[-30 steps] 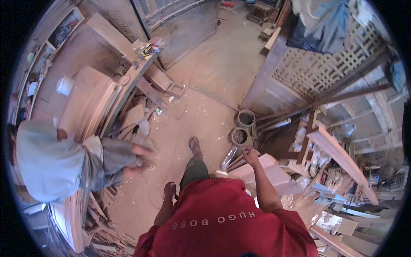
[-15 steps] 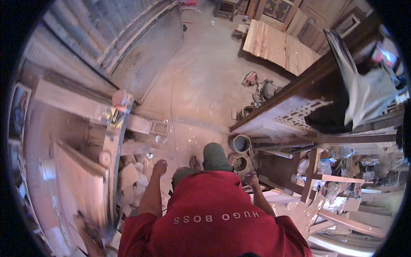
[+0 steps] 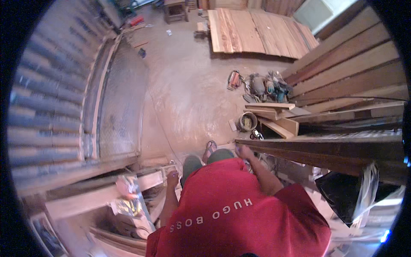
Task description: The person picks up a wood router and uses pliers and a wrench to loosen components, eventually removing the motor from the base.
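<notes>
My left hand (image 3: 172, 178) hangs low beside my left leg, its fingers curled in. It is nearest the light wooden boards (image 3: 147, 180) on the left. My right hand (image 3: 244, 152) is also curled, held forward by the near end of a long dark wooden beam (image 3: 299, 153); I cannot tell if it touches the beam. Whatever either hand holds, if anything, is hidden. One foot in a sandal (image 3: 209, 149) shows ahead of my red shirt (image 3: 231, 201).
Ahead right stand a bucket (image 3: 247, 122), wooden offcuts (image 3: 278, 122) and dusty power tools (image 3: 263, 88). A wide plank panel (image 3: 261, 34) lies farther back. A cable (image 3: 160, 122) crosses the floor (image 3: 184, 85). Corrugated sheeting (image 3: 51, 107) runs along the left, with a stool (image 3: 175, 10) far ahead.
I have moved forward and my view has turned rightward. My right hand has swung forward, and my left now hangs farther back. A hand at the lower left has left view.
</notes>
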